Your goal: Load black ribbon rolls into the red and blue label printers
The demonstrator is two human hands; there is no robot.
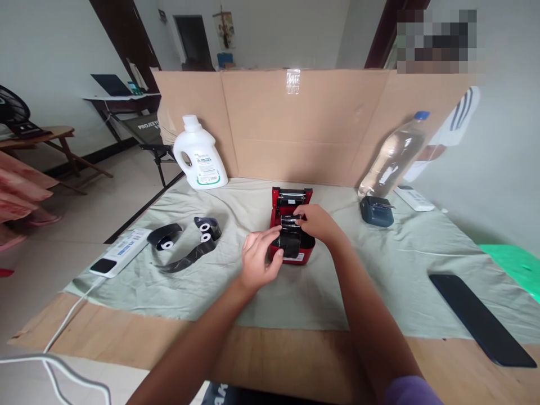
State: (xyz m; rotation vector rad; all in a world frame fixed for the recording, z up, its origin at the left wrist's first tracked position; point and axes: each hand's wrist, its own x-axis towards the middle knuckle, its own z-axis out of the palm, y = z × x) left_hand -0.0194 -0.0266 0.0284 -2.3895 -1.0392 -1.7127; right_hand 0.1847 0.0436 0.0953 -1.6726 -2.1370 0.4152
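Note:
A small red printer (307, 256) stands in the middle of the cloth, its lid (292, 197) raised at the back. Inside it lies a black ribbon, wound on an upper roll (288, 220) and a lower roll (290, 245). My right hand (316, 221) reaches in from the right, with fingertips pinched on the right end of the upper roll. At the left side, my left hand (261, 256) has its fingers and thumb about the left edge of the lower roll. The contact under the fingertips is partly hidden.
Loose black ribbon rolls (205, 237) and a white power strip (122, 253) lie left. A detergent jug (201, 154) and water bottle (394, 154) stand before the cardboard screen (291, 124). Right are a black device (377, 212) and phone (481, 318). A person (458, 121) is behind.

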